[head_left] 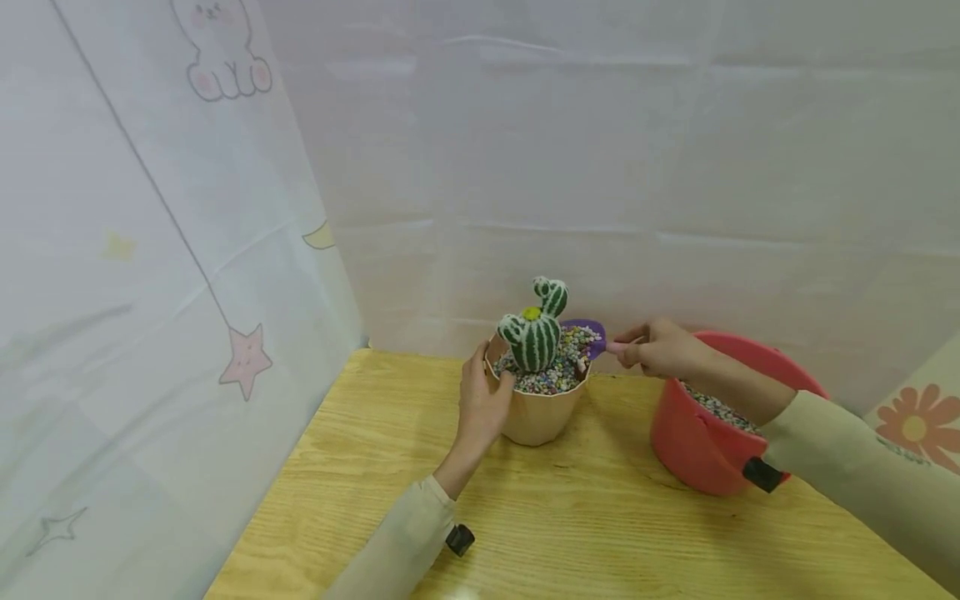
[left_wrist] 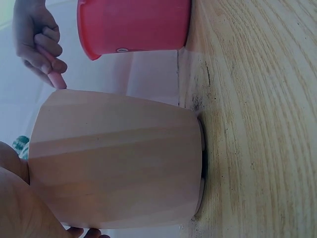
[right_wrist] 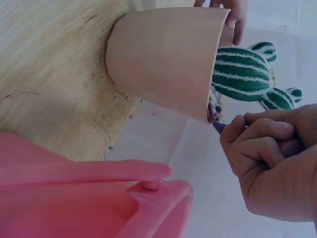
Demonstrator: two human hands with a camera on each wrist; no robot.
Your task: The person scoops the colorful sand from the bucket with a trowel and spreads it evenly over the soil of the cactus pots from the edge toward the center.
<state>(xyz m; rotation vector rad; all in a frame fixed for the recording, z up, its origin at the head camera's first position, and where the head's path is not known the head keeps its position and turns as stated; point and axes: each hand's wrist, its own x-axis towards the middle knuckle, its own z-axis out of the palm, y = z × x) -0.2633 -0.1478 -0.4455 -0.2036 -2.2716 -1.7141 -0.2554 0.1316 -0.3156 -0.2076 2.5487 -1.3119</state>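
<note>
A beige pot (head_left: 537, 418) stands upright on the table, holding a green-and-white striped cactus (head_left: 537, 343) with a yellow flower, set in multicoloured pebbles (head_left: 547, 380). My left hand (head_left: 480, 397) grips the pot's left side, its thumb over the rim. My right hand (head_left: 660, 348) holds the pink handle of a small purple shovel (head_left: 596, 346), whose pebble-loaded blade is at the pot's right rim. In the right wrist view the right hand (right_wrist: 270, 148) has its fingers curled round the handle, and the shovel's tip meets the rim. The left wrist view shows the pot (left_wrist: 119, 158) close up.
A red bucket (head_left: 693, 454) with pebbles (head_left: 720, 410) inside stands right of the pot, under my right forearm. A few stray pebbles (right_wrist: 131, 116) lie near the table's back edge. A pale printed cloth (head_left: 570, 167) hangs behind the wooden table (head_left: 585, 517).
</note>
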